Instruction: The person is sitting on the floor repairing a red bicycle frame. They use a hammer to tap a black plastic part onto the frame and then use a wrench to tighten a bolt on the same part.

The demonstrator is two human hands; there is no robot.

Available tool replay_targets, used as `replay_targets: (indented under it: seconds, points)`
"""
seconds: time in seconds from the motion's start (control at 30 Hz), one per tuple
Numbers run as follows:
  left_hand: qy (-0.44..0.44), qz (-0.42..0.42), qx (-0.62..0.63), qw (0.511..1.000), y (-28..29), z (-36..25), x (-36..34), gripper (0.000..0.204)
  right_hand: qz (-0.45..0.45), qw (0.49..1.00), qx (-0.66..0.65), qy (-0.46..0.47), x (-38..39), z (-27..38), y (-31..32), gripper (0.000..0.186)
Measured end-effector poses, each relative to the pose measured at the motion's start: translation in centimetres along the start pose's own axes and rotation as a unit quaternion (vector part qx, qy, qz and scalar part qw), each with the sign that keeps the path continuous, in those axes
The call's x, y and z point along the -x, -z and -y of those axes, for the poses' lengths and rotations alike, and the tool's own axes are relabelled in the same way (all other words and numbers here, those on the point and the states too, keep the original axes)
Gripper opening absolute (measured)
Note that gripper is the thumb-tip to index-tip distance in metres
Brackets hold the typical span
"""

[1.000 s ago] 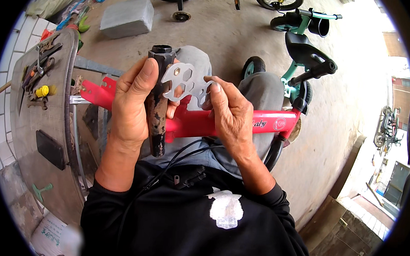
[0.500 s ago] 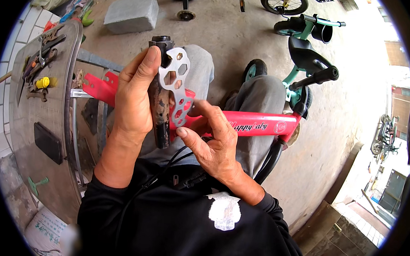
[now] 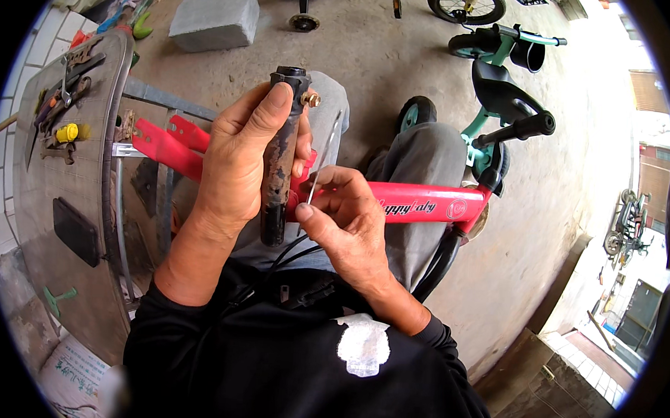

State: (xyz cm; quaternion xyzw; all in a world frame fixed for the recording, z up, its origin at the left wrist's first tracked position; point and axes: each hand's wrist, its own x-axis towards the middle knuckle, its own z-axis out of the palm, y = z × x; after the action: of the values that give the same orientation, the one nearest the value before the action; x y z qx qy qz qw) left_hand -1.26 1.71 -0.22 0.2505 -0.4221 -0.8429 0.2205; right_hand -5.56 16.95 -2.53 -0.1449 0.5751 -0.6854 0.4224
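Observation:
My left hand [image 3: 242,149] is closed around a worn black seat post [image 3: 279,162], held upright with rust and bare patches along it. A clamp at its top carries a brassy bolt and nut [image 3: 310,99]. Between the thumb and fingers of my right hand [image 3: 347,221] is a flat silver multi-hole spanner [image 3: 325,152], turned edge-on so it looks like a thin strip. It stands apart from the bolt, to its right. Across my lap lies a red child's bike frame [image 3: 425,202], with forked ends at the left; my hands and the post hide part of it.
At the left, a metal table [image 3: 44,196] holds several tools, a yellow cap-like piece [image 3: 67,132] and a dark flat case [image 3: 77,232]. A grey block [image 3: 214,21] sits on the floor ahead. A teal child's bike [image 3: 496,104] stands at the right.
The spanner has come off the bolt and turned from face-on to edge-on, moving right. My left hand and the seat post have shifted slightly right.

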Motion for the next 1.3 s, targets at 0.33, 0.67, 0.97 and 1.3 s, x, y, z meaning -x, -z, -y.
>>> replay_targets:
  seconds: [0.33,0.67,0.97,1.3]
  points:
    - [0.051,0.013,0.014,0.999,-0.1,-0.2,0.2,0.039,-0.058,0.885,0.345,0.307,-2.6,2.5,3.1,0.041]
    - [0.079,0.021,0.039,0.996,0.1,0.1,0.2,0.036,-0.043,0.844,0.407,0.348,-3.9,2.9,3.5,0.036]
    - [0.101,0.043,0.048,0.993,0.2,-0.2,0.1,0.037,-0.026,0.793,0.48,0.375,-4.5,4.5,4.6,0.037]
    - [0.185,0.084,0.026,0.979,0.7,-0.8,0.1,0.044,0.053,0.668,0.585,0.458,-6.1,7.4,6.8,0.042]
